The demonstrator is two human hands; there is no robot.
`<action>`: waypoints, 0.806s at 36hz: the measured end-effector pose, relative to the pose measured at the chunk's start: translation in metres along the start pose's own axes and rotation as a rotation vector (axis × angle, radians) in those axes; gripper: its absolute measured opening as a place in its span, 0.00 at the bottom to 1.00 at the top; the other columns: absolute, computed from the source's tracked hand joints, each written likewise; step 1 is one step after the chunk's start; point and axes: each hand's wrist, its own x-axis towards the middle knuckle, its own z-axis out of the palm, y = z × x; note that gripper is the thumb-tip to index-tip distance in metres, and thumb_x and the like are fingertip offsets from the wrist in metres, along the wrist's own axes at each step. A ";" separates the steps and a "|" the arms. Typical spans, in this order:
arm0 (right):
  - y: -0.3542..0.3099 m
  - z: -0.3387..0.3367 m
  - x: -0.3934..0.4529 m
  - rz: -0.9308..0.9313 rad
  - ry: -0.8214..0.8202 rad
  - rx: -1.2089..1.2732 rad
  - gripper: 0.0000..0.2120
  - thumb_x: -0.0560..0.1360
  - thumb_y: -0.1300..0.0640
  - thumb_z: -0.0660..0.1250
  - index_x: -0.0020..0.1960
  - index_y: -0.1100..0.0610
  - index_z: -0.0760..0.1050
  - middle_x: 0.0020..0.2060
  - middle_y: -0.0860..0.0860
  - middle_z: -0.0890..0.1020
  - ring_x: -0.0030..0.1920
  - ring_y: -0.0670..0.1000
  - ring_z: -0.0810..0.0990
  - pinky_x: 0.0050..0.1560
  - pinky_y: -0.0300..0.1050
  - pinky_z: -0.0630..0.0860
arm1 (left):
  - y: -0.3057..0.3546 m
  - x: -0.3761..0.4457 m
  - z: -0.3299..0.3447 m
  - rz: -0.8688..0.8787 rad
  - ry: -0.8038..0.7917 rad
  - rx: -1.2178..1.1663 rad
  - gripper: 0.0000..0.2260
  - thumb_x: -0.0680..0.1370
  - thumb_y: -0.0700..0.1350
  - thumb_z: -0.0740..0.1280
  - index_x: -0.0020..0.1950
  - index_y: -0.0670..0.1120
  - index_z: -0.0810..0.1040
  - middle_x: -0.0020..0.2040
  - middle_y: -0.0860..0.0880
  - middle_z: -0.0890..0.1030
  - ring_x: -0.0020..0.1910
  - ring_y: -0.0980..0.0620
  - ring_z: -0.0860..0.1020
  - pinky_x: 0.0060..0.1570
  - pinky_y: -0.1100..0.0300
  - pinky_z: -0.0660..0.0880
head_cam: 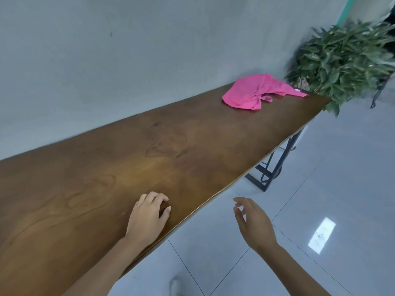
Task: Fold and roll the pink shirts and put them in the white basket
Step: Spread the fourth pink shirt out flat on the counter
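A crumpled pink shirt [257, 91] lies at the far right end of the long brown wooden table [149, 159], close to the wall. My left hand [148, 216] rests on the table near its front edge, fingers loosely curled and holding nothing. Off the table's edge, my right hand [253, 223] hovers over the floor with its fingers relaxed and empty. Both hands are far from the shirt. No white basket is in view.
A leafy green plant [346, 58] stands past the table's far end, its leaves reaching over the corner. A grey wall runs along the table's back. Black metal table legs [275, 163] stand on the glossy tiled floor [320, 189] to the right.
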 end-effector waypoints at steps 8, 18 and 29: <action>0.038 -0.012 0.027 0.091 0.046 0.021 0.17 0.82 0.44 0.55 0.68 0.44 0.72 0.55 0.37 0.77 0.47 0.40 0.77 0.45 0.29 0.69 | 0.030 0.065 0.031 0.050 -0.030 -0.029 0.09 0.80 0.53 0.69 0.58 0.52 0.80 0.57 0.55 0.79 0.57 0.54 0.75 0.54 0.62 0.74; 0.081 -0.026 0.090 0.227 0.028 0.000 0.17 0.83 0.46 0.58 0.71 0.45 0.69 0.65 0.39 0.73 0.52 0.40 0.77 0.52 0.35 0.76 | 0.056 0.162 0.075 0.129 -0.030 -0.064 0.09 0.78 0.50 0.71 0.58 0.52 0.80 0.59 0.55 0.75 0.58 0.53 0.73 0.57 0.57 0.74; 0.112 -0.047 0.157 0.288 0.047 -0.046 0.20 0.82 0.44 0.57 0.72 0.46 0.68 0.67 0.42 0.72 0.60 0.41 0.75 0.56 0.35 0.74 | 0.082 0.272 0.108 0.141 -0.099 -0.088 0.15 0.79 0.52 0.69 0.65 0.50 0.78 0.69 0.50 0.73 0.70 0.49 0.68 0.69 0.50 0.68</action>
